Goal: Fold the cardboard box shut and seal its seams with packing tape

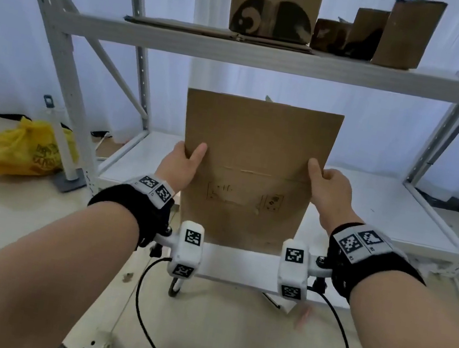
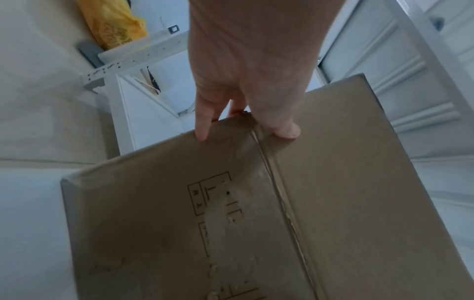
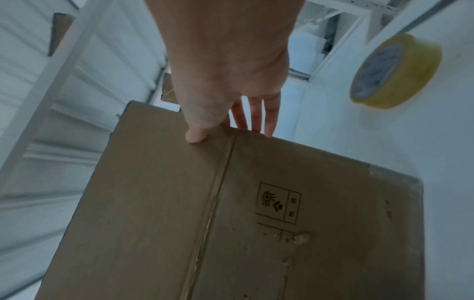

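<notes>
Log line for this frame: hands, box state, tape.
left hand: grips flattened cardboard box left edge | right hand: grips right edge | box: upright, unfolded | yellow tape roll: on white surface, untouched

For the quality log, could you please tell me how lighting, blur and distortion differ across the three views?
Head view: bright, shelf posts splay from wide-angle distortion. Left wrist view: dim, bluish, cardboard box print readable. Right wrist view: equally dim, tape roll blurred.

brown cardboard box, black printed symbols; yellow tape roll; yellow bag.
</notes>
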A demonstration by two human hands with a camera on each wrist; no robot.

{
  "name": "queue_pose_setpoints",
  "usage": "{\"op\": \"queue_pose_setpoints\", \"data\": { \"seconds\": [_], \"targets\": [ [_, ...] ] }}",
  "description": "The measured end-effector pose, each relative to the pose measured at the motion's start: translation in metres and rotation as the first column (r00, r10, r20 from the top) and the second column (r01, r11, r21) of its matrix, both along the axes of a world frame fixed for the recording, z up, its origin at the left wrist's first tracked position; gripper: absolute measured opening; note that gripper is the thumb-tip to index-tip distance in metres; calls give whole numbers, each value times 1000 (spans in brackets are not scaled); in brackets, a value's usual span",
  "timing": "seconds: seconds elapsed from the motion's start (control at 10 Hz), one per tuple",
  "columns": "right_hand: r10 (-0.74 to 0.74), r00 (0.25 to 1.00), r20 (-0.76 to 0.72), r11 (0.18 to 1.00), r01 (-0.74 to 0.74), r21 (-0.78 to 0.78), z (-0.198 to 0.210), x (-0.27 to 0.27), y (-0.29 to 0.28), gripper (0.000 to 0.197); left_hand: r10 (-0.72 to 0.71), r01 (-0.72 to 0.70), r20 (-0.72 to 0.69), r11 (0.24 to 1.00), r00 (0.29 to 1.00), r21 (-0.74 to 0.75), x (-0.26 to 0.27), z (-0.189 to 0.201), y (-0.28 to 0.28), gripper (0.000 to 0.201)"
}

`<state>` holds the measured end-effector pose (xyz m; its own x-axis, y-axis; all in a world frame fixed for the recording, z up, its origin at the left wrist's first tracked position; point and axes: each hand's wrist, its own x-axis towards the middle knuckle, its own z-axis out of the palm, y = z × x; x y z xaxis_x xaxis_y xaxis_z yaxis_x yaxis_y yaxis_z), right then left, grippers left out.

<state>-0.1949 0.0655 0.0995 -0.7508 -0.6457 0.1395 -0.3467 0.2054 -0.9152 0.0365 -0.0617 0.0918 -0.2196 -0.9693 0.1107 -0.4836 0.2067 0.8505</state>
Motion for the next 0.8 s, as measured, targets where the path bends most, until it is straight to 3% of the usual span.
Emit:
{"op": "queue_pose_setpoints", "data": {
  "seconds": [0.2,0.4,0.8],
  "targets": [
    [-69,981,183,992,87,-89,-4,-9,-19,45,10,-10,-92,1000,996,-8,-17,-6,-19,62],
    [-149,971,188,969,182,-168,5,0,-14,47,110,-99,-262,994,959,55,-15,4,-17,71],
    [-153,977,147,978,171,-117,15,30,12,50,194,-199,-315,980,929,17,-13,18,23,78]
  ]
}}
